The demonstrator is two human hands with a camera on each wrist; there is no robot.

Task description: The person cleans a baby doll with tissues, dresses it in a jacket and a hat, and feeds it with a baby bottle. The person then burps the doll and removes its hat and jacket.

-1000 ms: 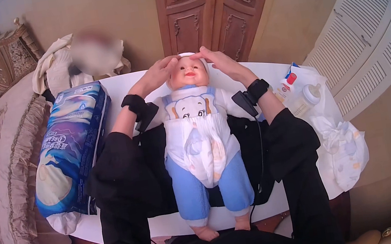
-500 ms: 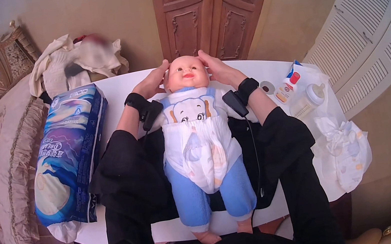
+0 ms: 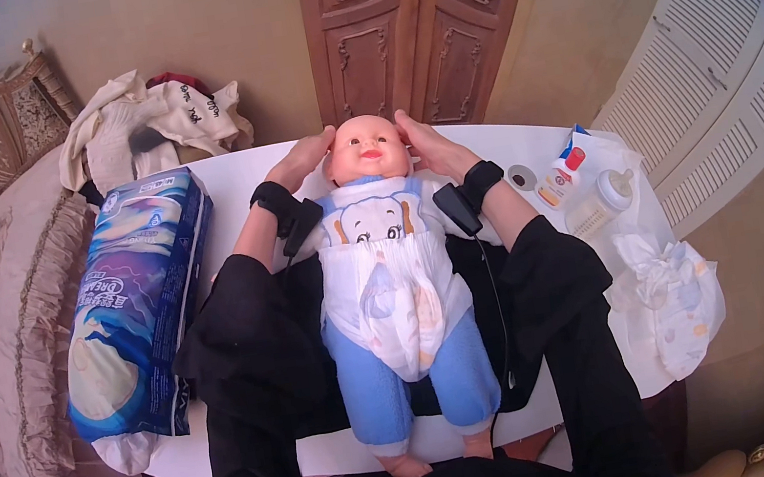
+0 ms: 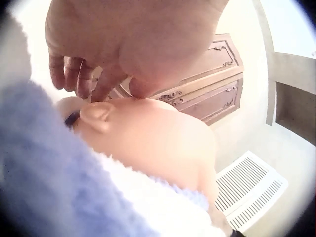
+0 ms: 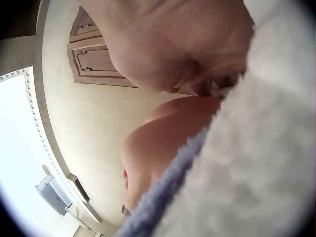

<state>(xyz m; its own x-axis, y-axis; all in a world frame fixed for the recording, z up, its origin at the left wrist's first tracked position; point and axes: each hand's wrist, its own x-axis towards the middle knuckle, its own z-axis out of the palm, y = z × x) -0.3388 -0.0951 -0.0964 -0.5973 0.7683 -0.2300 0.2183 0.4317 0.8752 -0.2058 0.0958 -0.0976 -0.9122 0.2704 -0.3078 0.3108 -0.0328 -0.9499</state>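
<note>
A baby doll [image 3: 373, 154] lies on its back on a black cloth [image 3: 491, 375], its smiling face turned up. It has a white fleecy top with a bear-face bib front and blue trousers [image 3: 378, 399]. A patterned white diaper [image 3: 399, 305] covers its belly and hips. My left hand [image 3: 299, 160] is at one side of the doll's head, and my right hand [image 3: 435, 145] at the other, fingers fairly straight. In the left wrist view, the thumb is right at the head and the other fingers reach behind the ear [image 4: 97, 116]. Fleece partly hides the right fingertips.
A blue diaper pack [image 3: 135, 305] lies on the white table [image 3: 271, 159] at left. On the right are a small bottle with a red cap [image 3: 562, 174], a baby bottle [image 3: 602, 204] and a crumpled patterned diaper [image 3: 678, 303]. A bed [image 3: 32, 340] stands at far left.
A white covering at the top of the doll's head has gone from sight, leaving the head bare. Both hands have moved from above the forehead down to the sides of the head.
</note>
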